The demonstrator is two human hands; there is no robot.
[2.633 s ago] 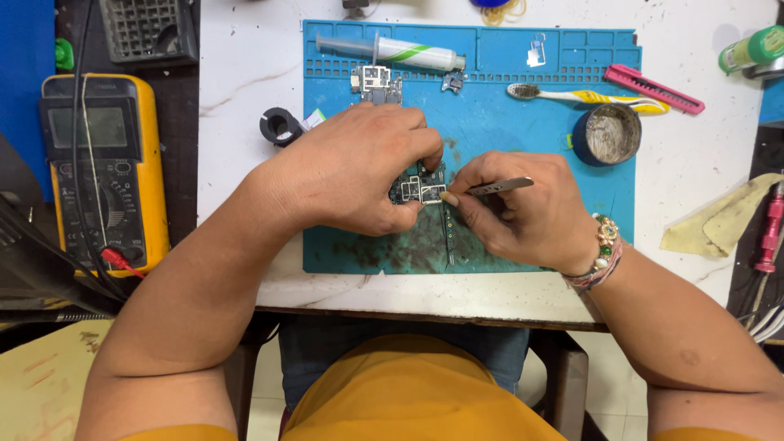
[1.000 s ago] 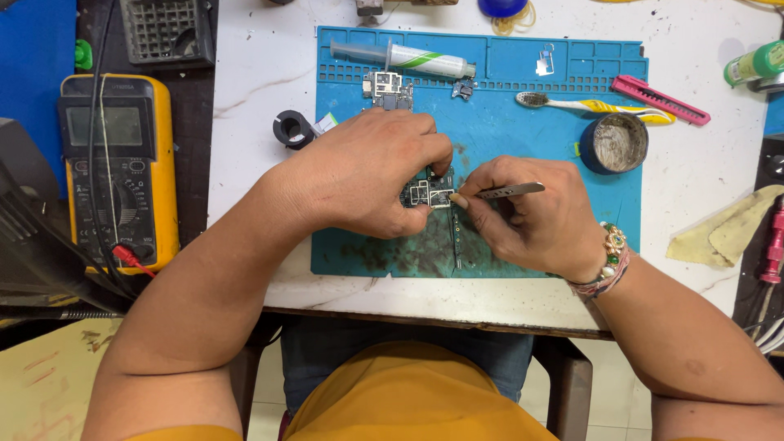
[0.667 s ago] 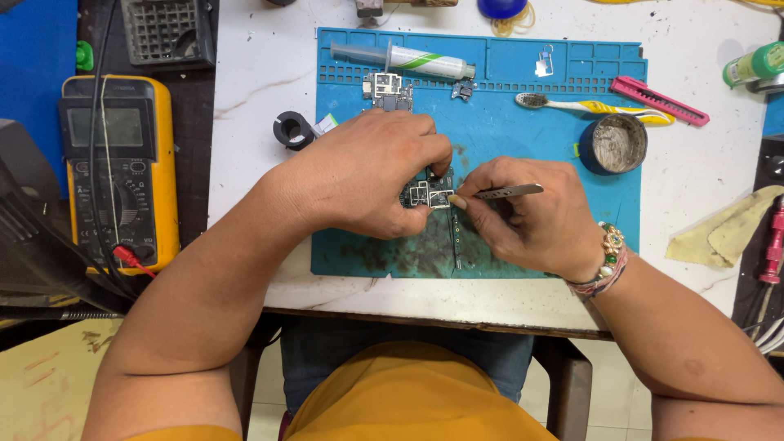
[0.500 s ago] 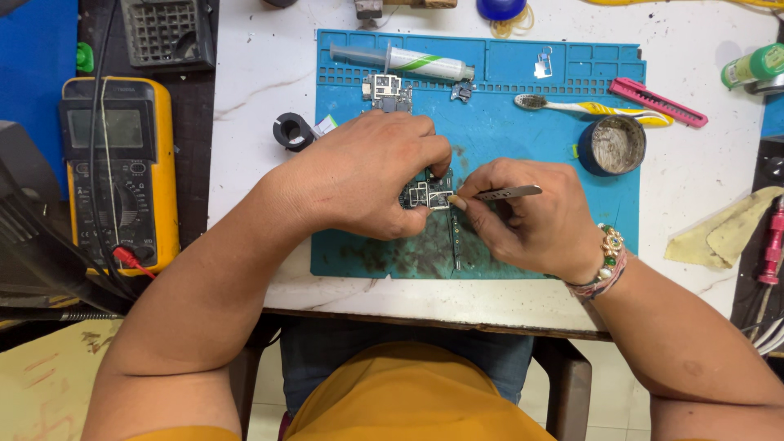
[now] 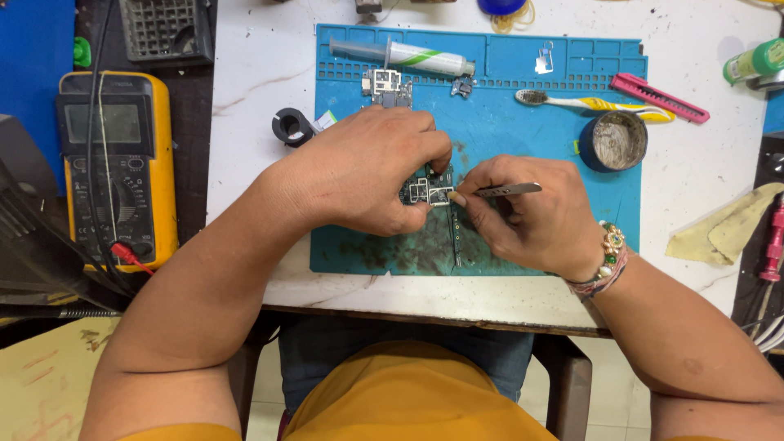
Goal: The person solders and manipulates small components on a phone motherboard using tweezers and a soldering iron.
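My left hand (image 5: 367, 171) presses down on a small green circuit board (image 5: 426, 193) in the middle of the blue work mat (image 5: 523, 106), fingers curled over its left side. My right hand (image 5: 535, 220) grips metal tweezers (image 5: 502, 190), whose tip touches the board's right edge. A thin dark strip (image 5: 455, 237) lies on the mat just below the board. Most of the board is hidden under my left fingers.
On the mat's far edge lie a syringe tube (image 5: 408, 57), another small board (image 5: 387, 86), a toothbrush (image 5: 588, 102), a round tin (image 5: 614, 140). A pink cutter (image 5: 660, 96), a black ring (image 5: 288, 126), a yellow multimeter (image 5: 118, 167) and a yellow cloth (image 5: 723, 233) lie around.
Both hands stay on the board with the tweezers at its edge. Only the view has shifted slightly.
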